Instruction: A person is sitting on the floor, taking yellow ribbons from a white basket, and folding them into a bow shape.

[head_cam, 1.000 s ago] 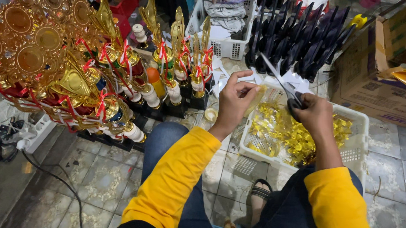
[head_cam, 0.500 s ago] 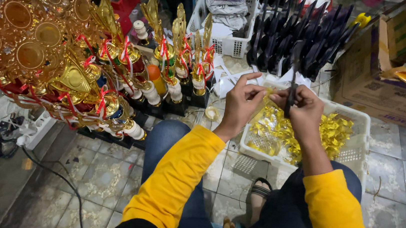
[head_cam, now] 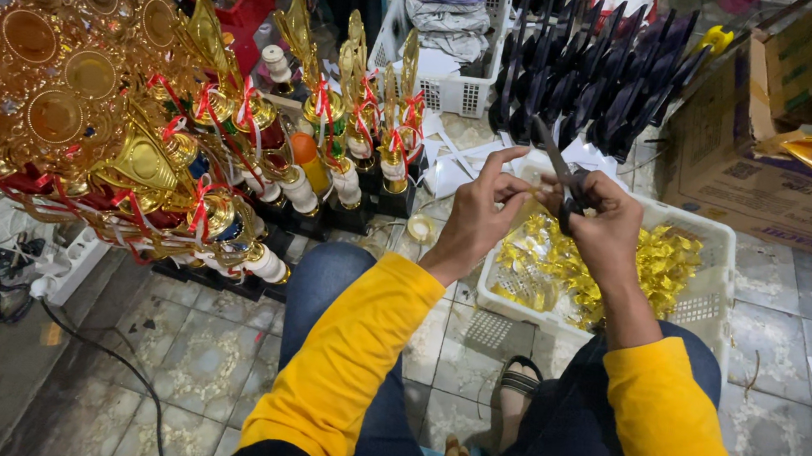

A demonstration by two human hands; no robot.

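Both hands meet just above the far rim of a white basket [head_cam: 711, 290], at about 12 o'clock from the person's knees. The right hand [head_cam: 610, 229] is closed around a black piece [head_cam: 561, 169] — a thin, flat, pointed strip, dark and slightly glossy, that slants up toward 11 o'clock out of the fist. The left hand [head_cam: 478, 215] has its thumb and forefinger pinched near the lower end of the piece, the other fingers loosely curled; whether it grips something small of its own is too fine to tell.

The white basket under the hands holds a heap of gold foil-like bits [head_cam: 562, 270], too many and too tangled to count. At 12 o'clock beyond the hands stands a dense cluster of upright black pieces [head_cam: 603, 73] of the same kind, well over a dozen. At 11 o'clock sits a second white basket [head_cam: 461, 88] with grey and white stuff in it.

From 9 to 11 o'clock the floor is crowded with gold trophies [head_cam: 135, 129] tied with red ribbon — roughly ten round medallion tops at the far left, and four or five slimmer ones with pointed tops nearer the hands. One cardboard box [head_cam: 782, 187] stands open at 2 o'clock. A power strip [head_cam: 70, 268] with cables lies at 8 o'clock on the tiled floor.
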